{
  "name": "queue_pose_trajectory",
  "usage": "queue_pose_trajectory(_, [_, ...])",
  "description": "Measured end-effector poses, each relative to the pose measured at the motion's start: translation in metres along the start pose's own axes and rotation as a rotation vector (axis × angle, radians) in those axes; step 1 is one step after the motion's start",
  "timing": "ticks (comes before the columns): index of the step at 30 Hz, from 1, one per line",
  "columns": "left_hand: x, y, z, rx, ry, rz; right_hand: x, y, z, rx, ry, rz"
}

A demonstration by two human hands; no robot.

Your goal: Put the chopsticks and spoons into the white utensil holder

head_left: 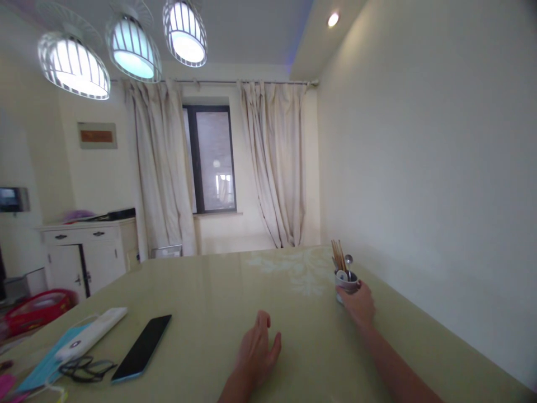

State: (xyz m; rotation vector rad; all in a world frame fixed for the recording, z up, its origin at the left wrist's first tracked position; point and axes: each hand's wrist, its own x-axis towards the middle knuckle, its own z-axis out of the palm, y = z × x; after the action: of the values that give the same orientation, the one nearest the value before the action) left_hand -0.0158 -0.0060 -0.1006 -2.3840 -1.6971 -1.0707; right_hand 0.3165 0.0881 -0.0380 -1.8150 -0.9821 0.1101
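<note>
At the right side of the table, my right hand (358, 302) is wrapped round a utensil cup (346, 284). Several chopsticks (338, 254) and a metal spoon (349, 261) stick up out of it, along with a white rounded piece (342, 275) whose kind I cannot make out. My fingers hide part of the cup's side. My left hand (258, 347) is over the middle of the near table, its thumb apart from the bent fingers and nothing in it.
On the left of the table (201, 302) lie a phone (142, 347), folded glasses (86, 368), a white power strip or similar long device (91, 334) and a blue face mask (52, 358). A wall (428, 168) runs along the right edge. A red basket (39, 310) stands beyond the left edge.
</note>
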Motion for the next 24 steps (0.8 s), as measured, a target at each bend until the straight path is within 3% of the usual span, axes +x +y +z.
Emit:
queue_pose_trajectory(3, [0.002, 0.004, -0.005, -0.044, -0.039, -0.055, -0.015, -0.010, 0.009, 0.009, -0.048, -0.113])
queue_pose_trajectory(8, [0.007, 0.007, -0.016, -0.209, 0.046, -0.126, -0.066, -0.037, 0.032, 0.119, -0.192, -0.310])
queue_pose_trajectory(11, [0.010, 0.006, -0.026, -0.351, 0.133, -0.243, -0.107, -0.057, 0.040, 0.214, -0.286, -0.392])
queue_pose_trajectory(15, [0.015, -0.005, -0.035, -0.588, 0.336, -0.439, -0.161, -0.083, 0.039, 0.457, -0.642, -0.367])
queue_pose_trajectory(18, [0.019, -0.020, -0.037, -0.787, 0.440, -0.567, -0.192, -0.092, 0.034, 0.513, -0.727, -0.387])
queue_pose_trajectory(21, [0.025, -0.031, -0.045, -0.982, 0.399, -0.636, -0.210, -0.091, 0.028, 0.517, -0.733, -0.391])
queue_pose_trajectory(24, [0.038, -0.030, -0.065, -1.087, 0.313, -0.579, -0.216, -0.087, 0.025, 0.481, -0.753, -0.414])
